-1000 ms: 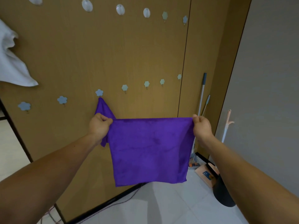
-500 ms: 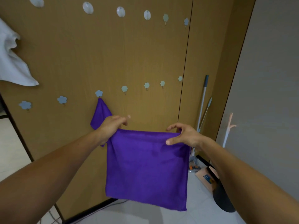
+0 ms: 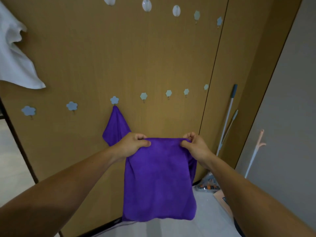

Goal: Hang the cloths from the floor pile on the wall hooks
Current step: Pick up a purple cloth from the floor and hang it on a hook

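The left hand (image 3: 135,145) and the right hand (image 3: 195,147) each pinched the top edge of a purple cloth (image 3: 159,182), thumbs in front and fingers curled behind. They held it bunched between them in front of the wooden wall panel (image 3: 153,57), below the hooks and not yet hung. Behind the left hand, a second purple cloth (image 3: 116,127) hung by a corner from a flower-shaped hook (image 3: 114,100). A white cloth (image 3: 13,62) hung at the upper left, so at least two seemed done. Hexagonal hooks (image 3: 143,96) to the right were free. The floor pile was out of view. Mop handles (image 3: 228,120) leaned in the corner beside a grey wall (image 3: 290,100), above a pale tiled floor (image 3: 171,228).
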Demonstrator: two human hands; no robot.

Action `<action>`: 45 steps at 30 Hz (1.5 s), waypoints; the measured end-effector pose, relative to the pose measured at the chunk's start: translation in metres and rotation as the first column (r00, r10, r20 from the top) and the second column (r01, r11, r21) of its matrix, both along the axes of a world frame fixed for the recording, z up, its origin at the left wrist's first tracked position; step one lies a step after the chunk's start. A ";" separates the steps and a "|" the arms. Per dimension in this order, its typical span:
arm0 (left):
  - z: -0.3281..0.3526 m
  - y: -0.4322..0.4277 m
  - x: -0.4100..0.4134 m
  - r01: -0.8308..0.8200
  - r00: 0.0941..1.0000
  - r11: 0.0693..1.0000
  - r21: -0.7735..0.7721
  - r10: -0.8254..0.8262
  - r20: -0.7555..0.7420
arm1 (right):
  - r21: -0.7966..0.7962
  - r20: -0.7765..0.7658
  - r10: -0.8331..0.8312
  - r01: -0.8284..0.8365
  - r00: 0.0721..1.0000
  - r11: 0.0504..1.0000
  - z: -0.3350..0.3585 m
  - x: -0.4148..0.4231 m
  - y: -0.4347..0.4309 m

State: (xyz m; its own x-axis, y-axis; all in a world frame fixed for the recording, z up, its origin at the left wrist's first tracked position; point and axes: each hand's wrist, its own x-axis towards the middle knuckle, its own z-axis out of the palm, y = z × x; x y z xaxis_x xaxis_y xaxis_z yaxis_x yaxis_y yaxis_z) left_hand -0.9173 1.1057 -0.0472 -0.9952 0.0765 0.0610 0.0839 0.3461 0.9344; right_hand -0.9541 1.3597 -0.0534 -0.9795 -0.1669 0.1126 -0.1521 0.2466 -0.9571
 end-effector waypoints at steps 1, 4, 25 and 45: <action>0.000 -0.004 -0.010 -0.023 1.000 1.000 0.013 0.023 -0.005 | 0.010 0.008 0.009 -0.009 1.000 1.000 0.002 -0.008 -0.009; -0.001 -0.017 -0.038 -0.069 0.997 0.998 0.004 0.069 -0.026 | 0.070 0.004 0.040 -0.040 0.999 0.997 0.008 -0.033 -0.039; -0.012 -0.073 -0.235 -0.415 0.882 0.872 -0.259 0.316 -0.350 | 0.011 -0.164 -0.047 0.049 0.985 0.999 0.004 -0.248 -0.147; -0.048 -0.077 -0.404 -0.777 0.628 0.615 -0.137 0.739 -0.244 | 0.093 -0.134 -0.014 0.026 0.991 0.995 -0.027 -0.436 -0.206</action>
